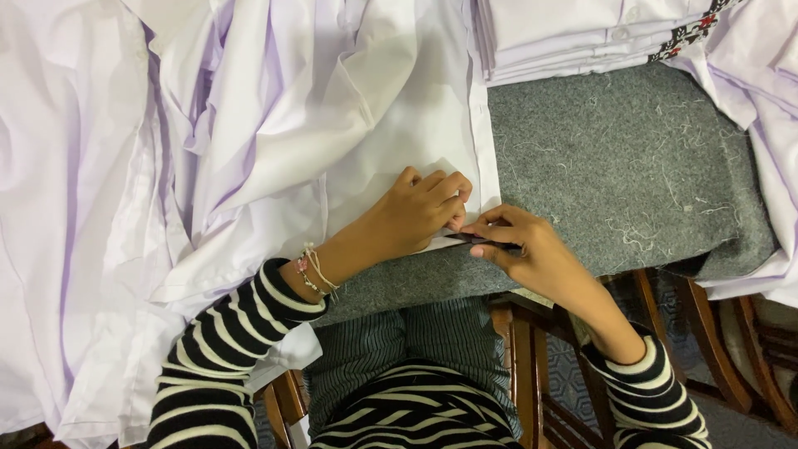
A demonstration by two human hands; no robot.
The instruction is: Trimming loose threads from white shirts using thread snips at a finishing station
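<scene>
L hand (420,208) lies palm-down w/ fingers curled, pressing flat on the lower corner of a white shirt (391,108); it pins the cloth, nothing clasped inside it. The shirt is thin, smooth woven fabric w/ soft creases, its buttoned front strip running straight up from just beside the L fingertips. R hand (524,249) sits touching the L fingertips, thumb and forefinger pinched on a small dark slim tool (482,241), its tip at the shirt's hem edge right under the L fingers; can't tell what kind of tool, it's mostly hidden by the fingers.

Under both hands: grey felt pad (632,175), coarse and fuzzy, littered w/ short pale thread bits (640,233), esp. to the R of the pinch. Up and away from the grip, at the pad's far edge, a neat stack of folded white shirts (573,33), flat square layers, w/ a dark patterned trim (686,33) at its R end. To the L of the pinning hand, a big loose heap of white cloth (83,208), rumpled in long folds. More pale fabric (773,166) hangs off the pad's R side.

L wrist wears a thin beaded thread bracelet (314,273); both sleeves are black-and-white striped knit (224,341). Below the hands, brown wooden chair frame (524,357).
</scene>
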